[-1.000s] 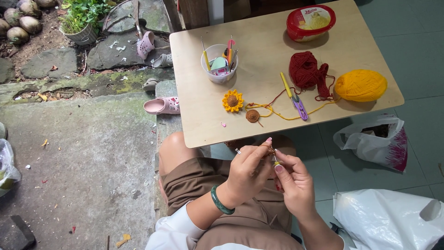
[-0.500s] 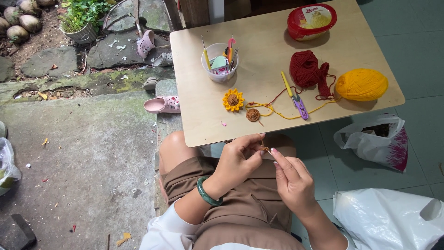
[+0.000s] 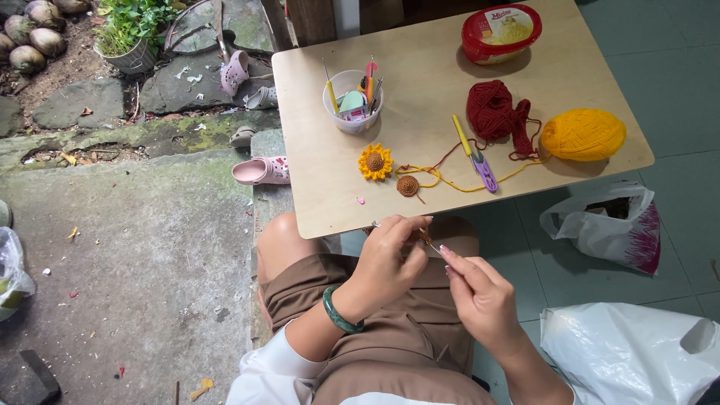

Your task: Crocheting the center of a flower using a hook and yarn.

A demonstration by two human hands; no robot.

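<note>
Crochet hook (image 3: 375, 224) — thin and metal — sat pinched in the left hand (image 3: 390, 259) just below the table (image 3: 330, 202) edge; the right hand (image 3: 480, 292) pinched a small brown piece (image 3: 424, 238) beside it — a crocheted sunflower (image 3: 375, 162) lay on the table above.

Sleeves: white, pushed up the forearms.
Left wrist: dark green bangle (image 3: 341, 313).
Shorts: brown, loose, knee-length.
Right hand (image 3: 480, 296) nails: pale polish.
</note>
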